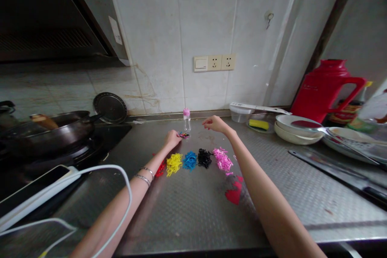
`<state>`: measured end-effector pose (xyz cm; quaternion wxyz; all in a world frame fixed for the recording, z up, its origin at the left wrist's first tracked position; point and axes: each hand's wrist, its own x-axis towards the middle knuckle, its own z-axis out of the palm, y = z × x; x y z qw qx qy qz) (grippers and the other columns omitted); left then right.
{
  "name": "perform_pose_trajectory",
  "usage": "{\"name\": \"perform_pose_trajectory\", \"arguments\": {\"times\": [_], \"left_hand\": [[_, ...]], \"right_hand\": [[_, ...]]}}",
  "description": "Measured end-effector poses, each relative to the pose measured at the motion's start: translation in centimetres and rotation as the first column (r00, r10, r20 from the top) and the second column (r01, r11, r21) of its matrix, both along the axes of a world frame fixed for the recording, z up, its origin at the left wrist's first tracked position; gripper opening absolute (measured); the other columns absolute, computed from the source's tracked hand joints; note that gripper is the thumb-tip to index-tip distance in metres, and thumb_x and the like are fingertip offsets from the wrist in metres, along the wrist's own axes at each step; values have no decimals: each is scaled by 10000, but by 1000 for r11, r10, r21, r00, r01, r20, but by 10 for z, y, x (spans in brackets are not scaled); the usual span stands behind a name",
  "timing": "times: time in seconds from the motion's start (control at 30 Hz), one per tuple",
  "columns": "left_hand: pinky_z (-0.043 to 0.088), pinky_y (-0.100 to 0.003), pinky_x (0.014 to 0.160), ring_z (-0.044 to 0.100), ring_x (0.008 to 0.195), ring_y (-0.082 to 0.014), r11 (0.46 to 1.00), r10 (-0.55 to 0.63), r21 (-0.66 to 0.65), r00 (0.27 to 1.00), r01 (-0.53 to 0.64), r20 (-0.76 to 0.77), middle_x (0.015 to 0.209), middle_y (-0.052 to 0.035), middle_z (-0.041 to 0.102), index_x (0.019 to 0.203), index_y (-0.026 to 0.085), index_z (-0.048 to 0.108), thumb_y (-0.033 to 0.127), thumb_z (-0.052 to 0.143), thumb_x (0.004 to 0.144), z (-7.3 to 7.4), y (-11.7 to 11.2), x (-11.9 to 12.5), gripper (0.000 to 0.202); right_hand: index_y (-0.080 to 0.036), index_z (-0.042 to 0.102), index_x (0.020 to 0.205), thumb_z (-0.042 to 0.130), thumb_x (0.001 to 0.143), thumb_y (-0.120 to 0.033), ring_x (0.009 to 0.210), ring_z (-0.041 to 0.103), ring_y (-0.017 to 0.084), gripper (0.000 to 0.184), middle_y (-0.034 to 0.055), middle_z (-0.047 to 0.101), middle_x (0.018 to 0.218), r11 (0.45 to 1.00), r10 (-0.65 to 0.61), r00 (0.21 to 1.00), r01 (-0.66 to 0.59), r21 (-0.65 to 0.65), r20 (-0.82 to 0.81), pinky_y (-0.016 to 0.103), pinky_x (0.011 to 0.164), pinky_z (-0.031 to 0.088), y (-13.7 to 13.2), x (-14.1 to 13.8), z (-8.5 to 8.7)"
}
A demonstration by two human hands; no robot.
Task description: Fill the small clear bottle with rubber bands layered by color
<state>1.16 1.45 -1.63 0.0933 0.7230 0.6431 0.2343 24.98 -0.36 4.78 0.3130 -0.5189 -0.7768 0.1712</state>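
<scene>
Across the steel counter [181,217] lie small heaps of thin strands: red [160,168], yellow [174,164], blue [190,160], black [204,158] and pink [222,159]. My left hand [173,139] reaches past the yellow heap, its fingertips pinching a small multicoloured bundle of strands [183,135]. A clear plastic bottle with a pink cap [186,121] stands just behind that bundle. My right hand [215,124] hangs above the counter to the right of the bottle, fingers curled, with nothing visible in them. A red patch [234,193] lies nearer me, below the pink heap.
A dark wok [51,129] sits on the stove at left, with a phone and white power strip [39,189] and cable in front. At right stand white plates [298,129], a yellow sponge [259,124] and a red thermos jug [322,90].
</scene>
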Motion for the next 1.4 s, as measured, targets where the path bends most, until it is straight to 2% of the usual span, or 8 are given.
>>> {"name": "perform_pose_trajectory", "arguments": {"times": [0.13,0.27,0.47,0.7,0.87,1.0,1.17,1.4], "left_hand": [[336,-212,513,547,584,-134,1000,-3,-17,1000,3,28,684,-63,663,731,144,704,227,564,642,1,1,-2,185],[344,-210,507,547,584,-132,997,-34,-60,996,39,83,704,-66,670,748,127,704,237,583,630,12,-3,-16,202],[366,-210,528,527,561,-122,952,-200,-227,979,205,47,624,-44,658,685,126,710,247,614,579,36,-33,-37,188],[329,-196,498,480,511,-93,879,-290,-361,950,311,112,550,-24,632,634,121,706,270,625,565,46,-63,-31,183],[253,-196,431,363,410,-59,919,-192,-310,964,242,182,487,-5,581,688,113,704,310,554,651,44,-61,-32,251],[272,-192,446,379,417,-61,960,-109,-230,970,158,216,482,-7,562,679,97,691,281,508,688,35,-49,-43,260],[297,-198,470,426,449,-78,983,1,-177,975,40,222,497,-20,569,666,90,684,267,493,687,21,-37,-61,261],[318,-205,481,472,472,-98,985,73,-168,976,-38,206,516,-30,594,656,103,685,260,483,671,14,-32,-72,256]], "right_hand": [[-103,667,841,496,665,-122,555,583,97,246,41,661,655,999,-29,1000,29,-18,-1,152,498,428,2,7,-3],[-102,670,834,504,661,-138,557,586,102,242,45,659,645,998,-38,999,38,-41,15,150,484,425,5,10,-9],[-105,672,835,509,656,-152,561,592,106,246,54,666,673,993,-40,998,44,-109,41,142,455,420,13,14,-23],[-113,671,856,516,646,-139,568,590,106,262,53,669,680,982,-51,996,63,-178,74,129,423,404,18,16,-41],[-110,677,865,522,652,-144,565,587,110,266,58,670,682,985,-72,992,87,-147,103,140,446,413,18,16,-42],[-113,679,893,520,665,-144,628,608,139,280,61,679,723,992,-59,983,77,-102,172,168,528,444,16,6,-36],[-155,675,916,512,680,-115,807,610,153,290,44,676,889,999,-8,950,19,-33,311,174,697,436,10,-26,-36],[-239,579,1088,433,769,-144,958,559,190,363,67,598,1082,999,-35,860,22,32,510,255,778,429,-3,-76,-45]]}}
